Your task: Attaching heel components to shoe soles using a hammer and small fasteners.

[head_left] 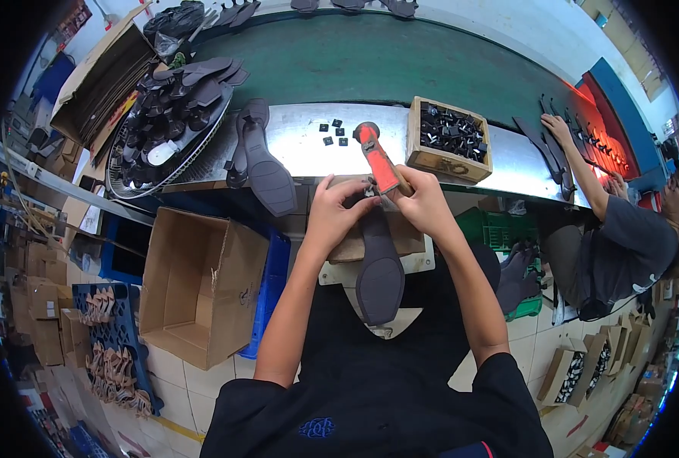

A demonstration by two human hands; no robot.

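Cartons and boxes around the bench

An open brown carton (pixel 202 286) stands lower left; another open carton (pixel 99 76) tilts at upper left; flat cartons (pixel 46 305) pile at the left edge; small brown boxes (pixel 568 374) sit lower right; a wooden box (pixel 450 137) rests top centre.

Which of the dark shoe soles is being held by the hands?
The sole on the small block in front of the person; the left hand grips its top, while the others lie loose on the steel table.

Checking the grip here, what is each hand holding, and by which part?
Right hand grips the red-handled hammer near its lower handle; left hand pins the dark shoe sole at its upper end.
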